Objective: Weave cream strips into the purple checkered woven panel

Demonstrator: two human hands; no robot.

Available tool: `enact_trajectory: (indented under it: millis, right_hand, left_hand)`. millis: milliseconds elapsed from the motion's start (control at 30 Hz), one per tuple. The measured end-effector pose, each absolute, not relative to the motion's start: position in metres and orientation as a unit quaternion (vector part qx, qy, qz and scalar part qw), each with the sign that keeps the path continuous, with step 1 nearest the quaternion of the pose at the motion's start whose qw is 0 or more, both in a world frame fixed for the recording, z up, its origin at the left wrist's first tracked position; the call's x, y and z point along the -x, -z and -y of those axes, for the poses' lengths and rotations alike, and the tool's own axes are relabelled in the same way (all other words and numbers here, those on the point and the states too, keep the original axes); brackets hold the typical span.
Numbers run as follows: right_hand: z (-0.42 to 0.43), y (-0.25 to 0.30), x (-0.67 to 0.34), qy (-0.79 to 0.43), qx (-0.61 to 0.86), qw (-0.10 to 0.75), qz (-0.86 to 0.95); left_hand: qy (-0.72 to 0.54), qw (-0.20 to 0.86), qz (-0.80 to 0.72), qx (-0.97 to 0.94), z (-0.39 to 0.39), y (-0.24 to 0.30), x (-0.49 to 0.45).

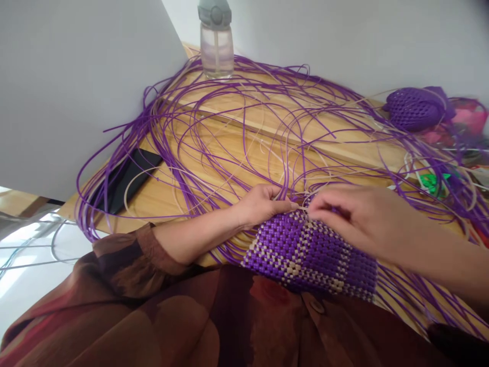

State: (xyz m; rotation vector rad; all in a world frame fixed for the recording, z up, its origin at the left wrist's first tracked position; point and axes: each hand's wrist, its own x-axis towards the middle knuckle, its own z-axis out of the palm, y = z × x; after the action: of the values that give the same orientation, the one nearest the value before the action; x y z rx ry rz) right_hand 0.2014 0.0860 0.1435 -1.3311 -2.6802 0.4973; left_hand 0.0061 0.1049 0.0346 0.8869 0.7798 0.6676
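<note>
A woven panel of purple and cream strips lies against my body at the table's front edge, its loose strips fanning outward. My left hand is closed at the panel's far edge, thumb and fingers pinching the weave where strips come out. Just to its right, my right hand pinches a cream strip over the same edge. That strip runs in the short gap between the two hands. The tips of my right fingers partly cover the weave, so the exact crossing of strips there is hidden.
Long purple strips loop across the wooden table. A water bottle stands at the back, near a grey wall. A dark flat object lies at left. To the right are a purple netted bundle and a green item.
</note>
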Motion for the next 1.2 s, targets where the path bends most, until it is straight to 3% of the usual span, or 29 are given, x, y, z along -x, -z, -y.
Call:
enact_trajectory:
  millis: [200,567,633,733,800,1000,1200]
  right_hand:
    - [-0.132,-0.128,-0.192,-0.207,0.451,-0.005,0.868]
    - [-0.149,-0.119,-0.197,-0.274,0.402,-0.003,0.874]
    - [-0.151,-0.118,-0.198,-0.193,0.383,0.050,0.902]
    - [-0.139,-0.116,-0.203,0.036,0.370,0.151,0.916]
    - [-0.123,-0.115,-0.208,0.083,0.366,0.153,0.914]
    - [-0.084,-0.117,-0.230,-0.103,0.433,0.033,0.895]
    - [-0.073,-0.134,-0.215,-0.264,0.491,0.071,0.827]
  left_hand:
    - [-0.310,0.816,-0.340,-0.349,-0.102,-0.036,-0.008]
    - [-0.317,0.817,-0.351,-0.330,-0.100,-0.043,-0.008]
    - [-0.314,0.818,-0.359,-0.322,-0.100,-0.045,-0.008]
    - [-0.307,0.820,-0.373,-0.307,-0.100,-0.046,-0.009]
    - [-0.306,0.821,-0.374,-0.306,-0.100,-0.046,-0.008]
    - [-0.300,0.821,-0.383,-0.299,-0.103,-0.044,-0.009]
    - [-0.298,0.830,-0.356,-0.309,-0.104,-0.045,-0.008]
